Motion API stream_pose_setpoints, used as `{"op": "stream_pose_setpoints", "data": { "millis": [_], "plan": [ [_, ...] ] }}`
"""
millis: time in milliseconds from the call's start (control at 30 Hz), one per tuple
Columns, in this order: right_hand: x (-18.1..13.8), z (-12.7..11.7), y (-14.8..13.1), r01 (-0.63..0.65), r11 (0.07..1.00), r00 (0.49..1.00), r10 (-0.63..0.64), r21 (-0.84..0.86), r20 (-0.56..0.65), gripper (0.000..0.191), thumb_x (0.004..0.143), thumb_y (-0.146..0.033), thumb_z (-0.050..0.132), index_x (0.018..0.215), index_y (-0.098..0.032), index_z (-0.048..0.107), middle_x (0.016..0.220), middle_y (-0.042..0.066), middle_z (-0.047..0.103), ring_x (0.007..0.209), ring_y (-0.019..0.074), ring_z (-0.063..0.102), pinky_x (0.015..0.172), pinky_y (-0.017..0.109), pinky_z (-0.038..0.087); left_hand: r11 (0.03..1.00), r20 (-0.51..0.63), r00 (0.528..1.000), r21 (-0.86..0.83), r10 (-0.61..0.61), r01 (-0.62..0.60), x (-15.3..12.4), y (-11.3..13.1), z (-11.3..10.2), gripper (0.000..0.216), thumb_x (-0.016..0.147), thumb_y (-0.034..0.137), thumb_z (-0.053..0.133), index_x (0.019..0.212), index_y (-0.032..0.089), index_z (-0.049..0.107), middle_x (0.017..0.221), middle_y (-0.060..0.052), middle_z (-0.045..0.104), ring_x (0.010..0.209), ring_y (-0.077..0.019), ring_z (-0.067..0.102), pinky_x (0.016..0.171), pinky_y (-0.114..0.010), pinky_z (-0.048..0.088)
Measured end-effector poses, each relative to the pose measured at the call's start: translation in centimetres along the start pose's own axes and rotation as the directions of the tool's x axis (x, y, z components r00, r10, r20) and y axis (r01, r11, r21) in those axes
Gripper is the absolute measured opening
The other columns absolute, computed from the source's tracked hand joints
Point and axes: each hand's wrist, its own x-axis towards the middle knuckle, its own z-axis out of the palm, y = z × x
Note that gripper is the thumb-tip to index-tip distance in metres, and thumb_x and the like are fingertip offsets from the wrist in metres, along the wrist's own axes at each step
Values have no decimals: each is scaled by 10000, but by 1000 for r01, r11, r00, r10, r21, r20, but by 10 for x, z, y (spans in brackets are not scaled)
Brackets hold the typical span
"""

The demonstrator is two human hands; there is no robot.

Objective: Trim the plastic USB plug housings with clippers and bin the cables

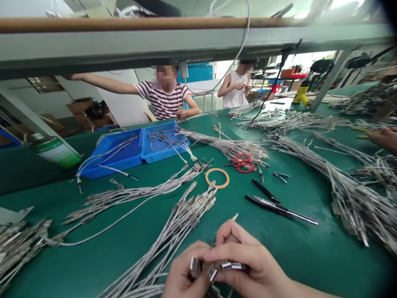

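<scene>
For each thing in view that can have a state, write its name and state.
Plugs: held, metal ends bare
Left hand: closed around plugs
Right hand: closed around plugs
Scissors: lying, loops close together
Orange ring: lying flat
Cables: lying in loose bundles
Blue trays: open-topped, cables inside

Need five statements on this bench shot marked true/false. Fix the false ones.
1. The left hand and right hand hold USB plugs. True.
2. Both hands wear gloves. False: they are bare.
3. Two blue trays sit side by side. True.
4. The orange ring lies left of the red-handled scissors in the picture. True.
5. Those scissors lie in a tray. False: they are outside both, by a cable bundle.
</scene>
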Motion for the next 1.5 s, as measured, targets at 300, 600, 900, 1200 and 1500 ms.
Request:
{"op": "stream_pose_setpoints", "data": {
  "millis": [300,600,900,1200,1500],
  "plan": [
    [-2,7,-11,58,996,998,-60,-72,-19,275,905,-179,620,1148,-290,686,946,58,481,709,111,541,612,231,477,998,-2,1000,-48,-30,30,1,7,5,234,804,436,683,753,229,781,729,-45,663,720,-201,598,647,-267,434],
    [6,-6,-30,-34,998,999,34,46,13,374,881,-123,636,1194,-327,635,949,35,499,820,123,552,688,219,503,955,21,986,-244,-167,167,-6,8,6,156,770,356,752,795,228,667,700,23,696,651,-136,589,609,-215,420],
    [8,-7,-28,-108,956,994,106,273,21,195,852,-150,689,1022,-231,638,961,34,560,765,117,634,655,223,524,866,26,964,-434,-263,248,-8,-2,5,208,753,356,773,788,185,659,641,25,642,604,-106,555,608,-210,400],
    [5,-2,-25,247,955,967,-253,-163,-14,142,873,-91,628,938,-182,542,844,89,680,792,146,659,728,222,552,951,11,999,-305,-52,53,1,0,2,93,783,331,734,754,246,757,772,-24,680,735,-180,609,692,-272,443],
    [5,-2,-27,271,942,962,-272,-197,20,129,892,-82,573,966,-184,548,830,103,696,800,153,674,731,217,566,965,21,999,-259,31,-25,-1,-7,-1,95,831,243,673,815,261,765,834,-38,686,764,-184,624,704,-275,457]
  ]
}}
